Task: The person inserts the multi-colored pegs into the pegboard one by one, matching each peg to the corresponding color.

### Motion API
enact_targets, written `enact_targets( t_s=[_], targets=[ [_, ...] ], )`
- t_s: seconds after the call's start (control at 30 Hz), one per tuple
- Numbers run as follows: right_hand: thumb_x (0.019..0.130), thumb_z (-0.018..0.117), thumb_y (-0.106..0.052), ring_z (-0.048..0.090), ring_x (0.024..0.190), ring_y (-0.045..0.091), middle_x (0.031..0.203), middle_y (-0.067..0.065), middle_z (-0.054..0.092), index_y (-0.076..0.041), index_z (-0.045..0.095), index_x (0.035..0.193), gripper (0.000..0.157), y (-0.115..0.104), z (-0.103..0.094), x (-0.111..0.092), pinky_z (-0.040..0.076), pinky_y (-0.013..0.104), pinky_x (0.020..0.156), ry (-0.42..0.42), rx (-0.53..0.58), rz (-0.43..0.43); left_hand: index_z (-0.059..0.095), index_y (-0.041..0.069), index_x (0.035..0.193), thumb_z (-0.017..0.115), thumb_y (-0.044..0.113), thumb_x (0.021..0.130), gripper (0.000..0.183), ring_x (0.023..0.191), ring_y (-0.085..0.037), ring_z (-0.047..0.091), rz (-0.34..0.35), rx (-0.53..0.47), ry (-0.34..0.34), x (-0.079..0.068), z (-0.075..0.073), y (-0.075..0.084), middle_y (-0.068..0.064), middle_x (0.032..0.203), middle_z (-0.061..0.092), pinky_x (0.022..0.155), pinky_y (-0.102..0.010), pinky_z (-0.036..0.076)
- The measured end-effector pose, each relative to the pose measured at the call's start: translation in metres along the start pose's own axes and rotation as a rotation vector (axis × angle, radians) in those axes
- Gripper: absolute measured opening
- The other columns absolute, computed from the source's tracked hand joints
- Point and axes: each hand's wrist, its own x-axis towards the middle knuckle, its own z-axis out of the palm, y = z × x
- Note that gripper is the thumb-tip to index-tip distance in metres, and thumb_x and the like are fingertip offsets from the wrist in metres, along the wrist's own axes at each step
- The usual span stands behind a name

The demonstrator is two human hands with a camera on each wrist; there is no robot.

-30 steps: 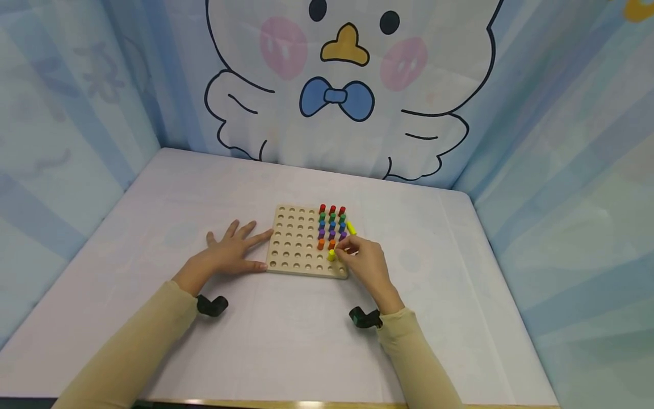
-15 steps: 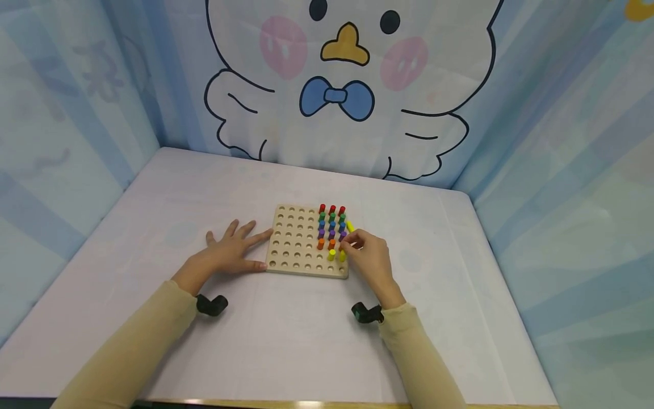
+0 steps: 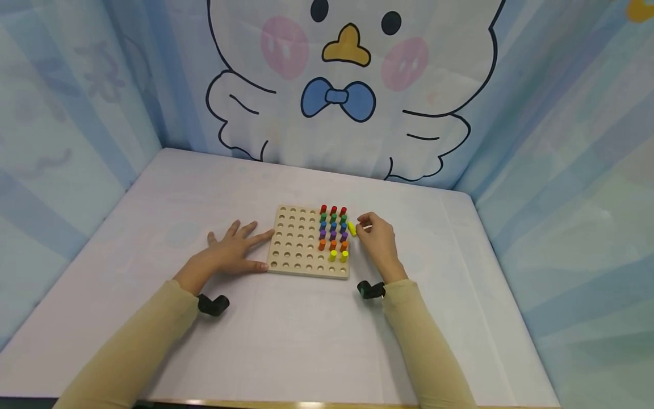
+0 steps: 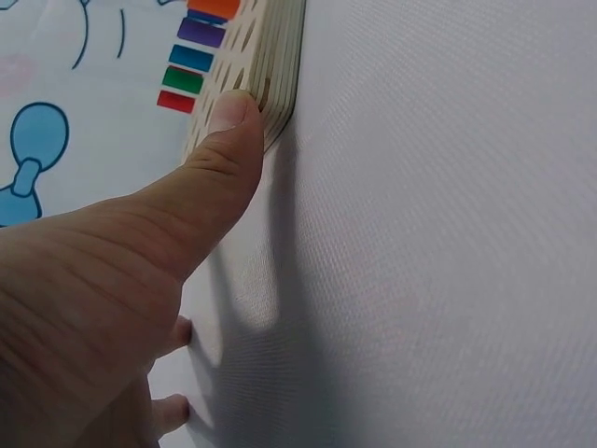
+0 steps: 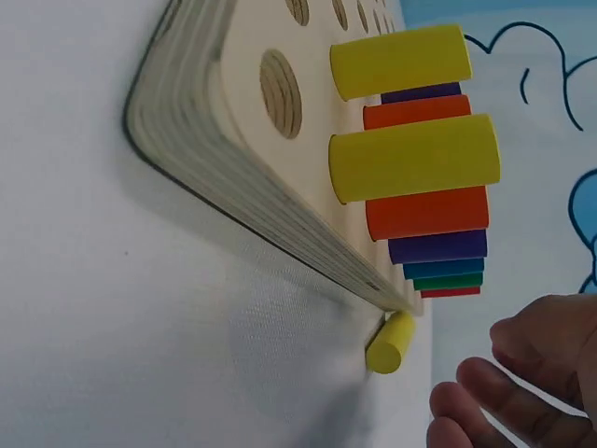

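Note:
A wooden pegboard (image 3: pixel 296 241) lies on the table, with rows of red, green, blue, purple, orange and yellow pegs upright in its right-hand holes. My left hand (image 3: pixel 227 253) is spread flat at its left edge; in the left wrist view the thumb (image 4: pixel 229 126) touches the board's corner. Beside the board's right edge a loose yellow peg (image 3: pixel 352 229) lies on the table. My right hand (image 3: pixel 378 241) hovers just right of that peg, fingers loosely bent and holding nothing. Two yellow pegs (image 5: pixel 415 159) stand nearest in the right wrist view.
The table (image 3: pixel 286 341) is covered in a white cloth. A curtain (image 3: pixel 337 136) with a cartoon bird hangs behind it, and blue-striped curtains stand at both sides. Black wrist cameras (image 3: pixel 213 305) sit on both wrists.
My right hand let go of the second yellow peg, which now stands in the board beside the first. It moved up and right to the loose peg. The left hand stayed put.

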Motion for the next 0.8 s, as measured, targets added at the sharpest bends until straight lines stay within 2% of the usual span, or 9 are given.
enact_targets(
  t_s=[0.2, 0.47, 0.7, 0.8],
  targets=[
    [0.104, 0.061, -0.015, 0.065, 0.113, 0.029, 0.126, 0.013, 0.068, -0.006, 0.065, 0.13, 0.028, -0.001, 0.004, 0.01, 0.058, 0.041, 0.098, -0.055, -0.052, 0.054, 0.025, 0.036, 0.165, 0.066, 0.073, 0.087, 0.096, 0.156, -0.055, -0.003, 0.0, 0.01, -0.003, 0.0, 0.0, 0.002, -0.018, 0.173, 0.01, 0.106, -0.091, 0.002],
    [0.103, 0.058, -0.01, 0.062, 0.113, 0.031, 0.13, 0.017, 0.063, -0.007, 0.06, 0.138, 0.035, 0.0, 0.013, 0.019, 0.055, 0.044, 0.1, -0.136, -0.085, 0.052, 0.024, 0.036, 0.165, 0.066, 0.073, 0.086, 0.097, 0.156, -0.056, -0.002, -0.009, 0.009, -0.011, 0.0, -0.003, 0.003, -0.019, 0.173, 0.009, 0.106, -0.09, 0.003],
    [0.1, 0.061, -0.008, 0.06, 0.116, 0.035, 0.131, 0.02, 0.061, -0.009, 0.054, 0.147, 0.048, -0.001, 0.017, 0.017, 0.053, 0.048, 0.103, -0.214, -0.142, 0.074, 0.024, 0.036, 0.165, 0.066, 0.074, 0.086, 0.096, 0.156, -0.055, -0.001, -0.012, 0.02, -0.009, 0.0, -0.003, 0.002, -0.018, 0.173, 0.01, 0.106, -0.091, 0.003],
    [0.099, 0.064, -0.012, 0.06, 0.114, 0.034, 0.129, 0.02, 0.061, -0.01, 0.058, 0.144, 0.046, -0.002, 0.017, 0.014, 0.054, 0.047, 0.1, -0.237, -0.177, 0.08, 0.025, 0.036, 0.165, 0.066, 0.073, 0.087, 0.096, 0.156, -0.056, -0.001, -0.018, 0.02, -0.014, 0.0, -0.003, 0.003, -0.018, 0.173, 0.011, 0.106, -0.091, 0.004]
  ],
)
